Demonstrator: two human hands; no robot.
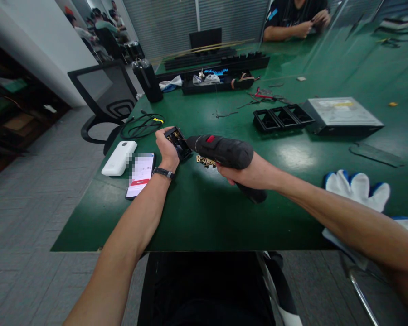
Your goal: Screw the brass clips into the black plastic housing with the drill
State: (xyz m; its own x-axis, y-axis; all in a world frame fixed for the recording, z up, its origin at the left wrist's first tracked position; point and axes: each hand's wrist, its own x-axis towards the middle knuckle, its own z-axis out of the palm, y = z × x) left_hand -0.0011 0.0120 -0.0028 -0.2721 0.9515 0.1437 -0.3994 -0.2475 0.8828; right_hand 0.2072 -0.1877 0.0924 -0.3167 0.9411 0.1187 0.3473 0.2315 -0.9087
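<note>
My left hand [167, 149] is wrapped round the edge of a small black housing [180, 144] with brass-coloured parts inside, tilted above the green table [197, 208]. In my right hand [246, 174] is a black power drill [224, 150] with a red mark, held by its grip. The drill's nose points left and meets or nearly meets the housing's right side; the exact tip is hard to make out. Just below the nose, a small pile of brass-coloured pieces [206, 161] lies on the table, partly behind my right fingers.
Left: phone [141, 175], white device [119, 158], coiled cable [139, 126], black bottle [148, 80]. Right: black three-bay frame [282, 117], metal box [343, 113], white-blue gloves [357, 190]. Behind are a black tray [221, 83] and loose wires. A person's hands [313, 25] show across the table.
</note>
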